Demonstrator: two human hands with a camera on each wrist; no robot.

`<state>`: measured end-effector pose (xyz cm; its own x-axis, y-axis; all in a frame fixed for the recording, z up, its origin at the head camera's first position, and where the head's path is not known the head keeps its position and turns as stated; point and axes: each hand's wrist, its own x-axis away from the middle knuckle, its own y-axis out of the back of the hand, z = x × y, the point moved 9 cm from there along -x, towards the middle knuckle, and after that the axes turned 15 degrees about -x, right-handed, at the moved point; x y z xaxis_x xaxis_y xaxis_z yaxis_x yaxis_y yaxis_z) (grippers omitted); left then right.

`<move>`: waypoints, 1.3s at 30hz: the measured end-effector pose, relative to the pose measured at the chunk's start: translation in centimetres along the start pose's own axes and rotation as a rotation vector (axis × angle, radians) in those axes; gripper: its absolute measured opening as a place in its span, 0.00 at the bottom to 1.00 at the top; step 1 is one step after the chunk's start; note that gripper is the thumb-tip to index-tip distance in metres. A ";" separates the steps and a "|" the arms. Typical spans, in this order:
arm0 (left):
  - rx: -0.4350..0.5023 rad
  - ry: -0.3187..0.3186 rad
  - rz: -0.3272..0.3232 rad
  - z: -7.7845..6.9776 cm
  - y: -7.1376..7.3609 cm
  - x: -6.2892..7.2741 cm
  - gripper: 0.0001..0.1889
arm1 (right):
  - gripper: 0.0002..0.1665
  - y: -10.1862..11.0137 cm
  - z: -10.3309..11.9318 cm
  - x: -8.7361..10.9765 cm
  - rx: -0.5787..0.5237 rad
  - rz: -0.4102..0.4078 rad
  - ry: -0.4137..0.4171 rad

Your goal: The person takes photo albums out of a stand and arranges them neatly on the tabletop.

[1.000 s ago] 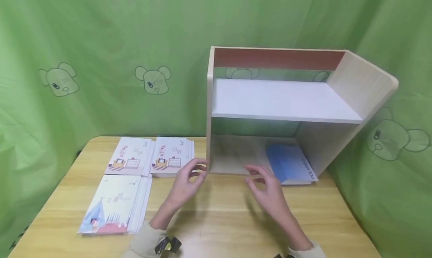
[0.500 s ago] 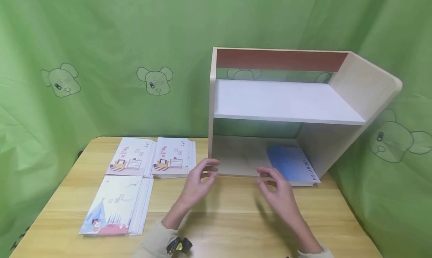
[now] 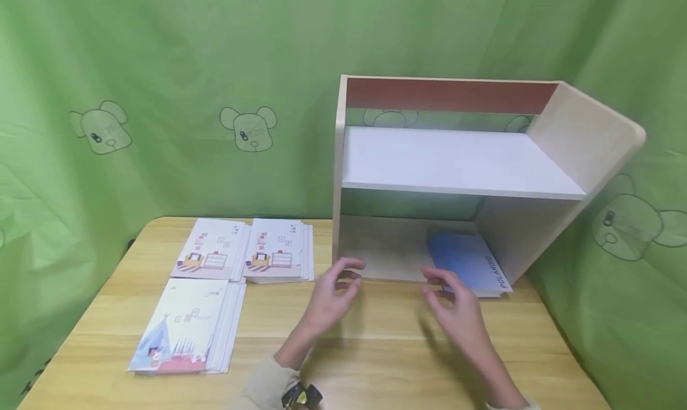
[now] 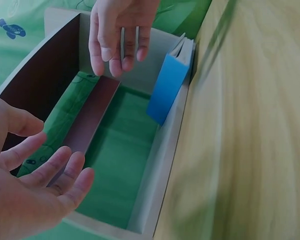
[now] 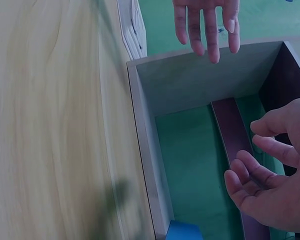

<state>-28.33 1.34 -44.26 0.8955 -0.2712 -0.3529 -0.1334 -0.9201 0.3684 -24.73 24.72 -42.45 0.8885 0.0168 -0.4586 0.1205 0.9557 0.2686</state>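
Note:
My left hand (image 3: 327, 303) hovers in front of the bookshelf's left end, fingers loosely bent and holding nothing. To its right, my right hand (image 3: 456, 308) is likewise relaxed and bare, near the front of a blue and white book (image 3: 467, 258). That book, lettered POLAROID, is in the lower compartment against the right side panel. In the left wrist view the blue spine (image 4: 167, 85) of the book faces the camera. The wooden bookshelf (image 3: 461, 160) has a white upper board and a reddish back strip.
Left of the bookshelf lie several books in three stacks: two at the back, a left one (image 3: 212, 249) and a right one (image 3: 276, 249), and one with a tent cover (image 3: 179, 326) nearer the front. A green curtain (image 3: 161, 160) hangs behind the wooden table (image 3: 376, 362).
Both hands have drifted to the right along the front of the bookshelf, keeping about the same gap between them. The head view has shifted slightly; books and bookshelf stay put.

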 end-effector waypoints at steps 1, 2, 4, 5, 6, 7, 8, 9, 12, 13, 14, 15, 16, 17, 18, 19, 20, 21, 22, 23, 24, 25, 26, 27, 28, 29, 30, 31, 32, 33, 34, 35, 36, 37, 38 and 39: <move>0.009 0.005 0.005 0.0 -0.3 0.0 0.18 | 0.23 0.2 -0.1 0.0 -0.001 -0.002 -0.002; 0.019 0.009 0.011 0.1 -0.6 0.0 0.18 | 0.23 0.4 -0.2 0.0 -0.002 -0.004 -0.005; 0.030 0.011 0.022 0.1 -1.3 -0.1 0.18 | 0.23 0.8 -0.5 0.1 0.000 -0.012 -0.012; 0.035 0.011 0.027 0.1 -1.6 -0.1 0.18 | 0.23 1.1 -0.7 0.1 0.001 -0.017 -0.014; 0.037 0.011 0.032 0.1 -1.9 -0.2 0.18 | 0.23 1.3 -0.8 0.1 0.005 -0.022 -0.017; 0.040 0.009 0.038 0.0 -2.2 -0.3 0.18 | 0.23 1.5 -0.9 0.2 0.006 -0.028 -0.017; 0.039 0.006 0.043 -0.1 -2.5 -0.3 0.18 | 0.23 1.7 -1.0 0.2 0.010 -0.033 -0.015; 0.037 0.003 0.048 -0.1 -2.8 -0.4 0.17 | 0.23 1.9 -1.0 0.2 0.011 -0.038 -0.012; 0.035 0.000 0.064 -0.4 -3.5 -0.6 0.18 | 0.23 2.2 -1.0 0.1 0.017 -0.046 -0.002; 0.036 0.001 0.068 -0.5 -3.7 -0.7 0.18 | 0.23 2.2 -0.9 0.1 0.015 -0.047 -0.001; 0.034 0.004 0.072 -0.5 -3.9 -0.7 0.18 | 0.23 2.3 -0.9 0.1 0.018 -0.048 -0.003; 0.035 0.006 0.073 -0.5 -4.1 -0.8 0.18 | 0.22 2.4 -0.9 0.1 0.021 -0.049 -0.007; 0.037 0.010 0.074 -0.4 -4.3 -0.8 0.18 | 0.22 2.6 -0.9 0.1 0.024 -0.049 -0.013; 0.040 0.013 0.074 -0.4 -4.5 -0.8 0.18 | 0.22 2.7 -0.9 0.1 0.027 -0.048 -0.014; 0.043 0.015 0.074 -0.3 -4.7 -0.9 0.18 | 0.22 2.8 -0.9 0.2 0.035 -0.047 -0.019; 0.047 0.016 0.074 -0.3 -4.8 -1.0 0.18 | 0.22 2.9 -0.9 0.2 0.044 -0.045 -0.022; 0.048 0.015 0.074 -0.3 -5.0 -1.0 0.19 | 0.23 3.0 -1.0 0.2 0.051 -0.042 -0.022; 0.049 0.014 0.075 -0.2 -5.2 -1.1 0.19 | 0.23 3.1 -1.0 0.3 0.056 -0.041 -0.019; 0.051 0.013 0.078 -0.2 -5.3 -1.1 0.19 | 0.23 3.3 -1.0 0.3 0.059 -0.037 -0.015; 0.053 0.009 0.077 -0.2 -5.5 -1.1 0.19 | 0.23 3.4 -1.0 0.3 0.061 -0.035 -0.009; 0.053 0.005 0.077 -0.3 -5.6 -1.2 0.19 | 0.24 3.6 -1.1 0.4 0.060 -0.033 -0.006; 0.054 0.000 0.077 -0.3 -5.8 -1.2 0.19 | 0.24 3.7 -1.1 0.4 0.060 -0.034 -0.001; 0.056 -0.006 0.079 -0.3 -6.0 -1.2 0.19 | 0.24 3.9 -1.2 0.5 0.059 -0.033 0.002; 0.058 -0.011 0.081 -0.3 -6.2 -1.3 0.18 | 0.24 4.2 -1.3 0.5 0.063 -0.037 0.004; 0.059 -0.019 0.081 -0.4 -6.5 -1.3 0.17 | 0.24 4.4 -1.4 0.7 0.069 -0.039 0.006; 0.060 -0.022 0.085 -0.5 -6.7 -1.3 0.17 | 0.25 4.7 -1.5 0.8 0.074 -0.042 0.007; 0.057 -0.024 0.091 -0.5 -7.0 -1.3 0.16 | 0.25 4.9 -1.6 0.9 0.087 -0.045 0.008; 0.057 -0.022 0.095 -0.5 -7.2 -1.3 0.16 | 0.25 5.1 -1.7 1.0 0.102 -0.050 0.006; 0.055 -0.022 0.095 -0.5 -7.5 -1.4 0.15 | 0.25 5.4 -1.7 1.0 0.110 -0.054 0.006; 0.052 -0.017 0.094 -0.5 -7.7 -1.4 0.15 | 0.25 5.6 -1.8 1.1 0.118 -0.059 0.005; 0.054 -0.014 0.093 -0.4 -7.9 -1.4 0.15 | 0.25 5.7 -1.9 1.1 0.122 -0.061 0.006; 0.059 -0.008 0.091 -0.4 -8.1 -1.4 0.15 | 0.24 5.9 -1.9 1.1 0.128 -0.064 0.006; 0.061 -0.003 0.087 -0.3 -8.3 -1.5 0.15 | 0.24 6.1 -2.0 1.1 0.133 -0.067 0.006; 0.064 0.001 0.081 -0.3 -8.4 -1.5 0.15 | 0.24 6.2 -2.0 1.1 0.138 -0.068 0.007; 0.067 0.002 0.076 -0.2 -8.6 -1.6 0.15 | 0.24 6.3 -2.1 1.0 0.140 -0.069 0.006; 0.068 0.004 0.074 -0.2 -8.7 -1.7 0.16 | 0.24 6.4 -2.1 1.0 0.145 -0.069 0.007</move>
<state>-28.57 9.85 -46.71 0.8839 -0.3377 -0.3235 -0.2272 -0.9148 0.3340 -23.97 31.51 -42.99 0.8729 -0.0454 -0.4859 0.2449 0.9020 0.3556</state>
